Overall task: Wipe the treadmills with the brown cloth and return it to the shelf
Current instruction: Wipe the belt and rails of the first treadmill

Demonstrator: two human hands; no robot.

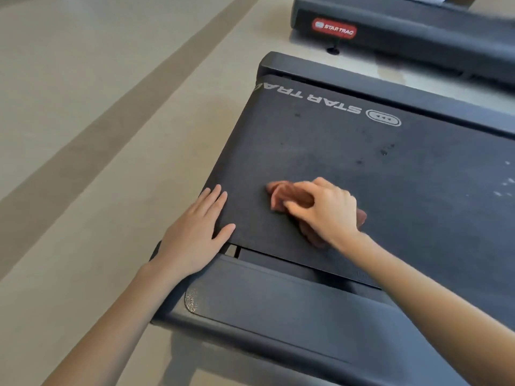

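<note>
A dark treadmill (348,151) with white STAR TRAC lettering fills the middle of the view. My right hand (323,210) grips the bunched brown cloth (281,195) and holds it down on the belt near its rear end. The cloth pokes out past my fingers on the left and under my wrist on the right. My left hand (195,235) rests flat with straight fingers on the belt's left rear corner, beside the grey side rail (278,299).
A second treadmill (418,32) with a red STAR TRAC badge stands at the upper right, a strip of floor between the two. Beige floor (97,135) with a darker diagonal stripe lies to the left. Dark spots and white specks mark the belt.
</note>
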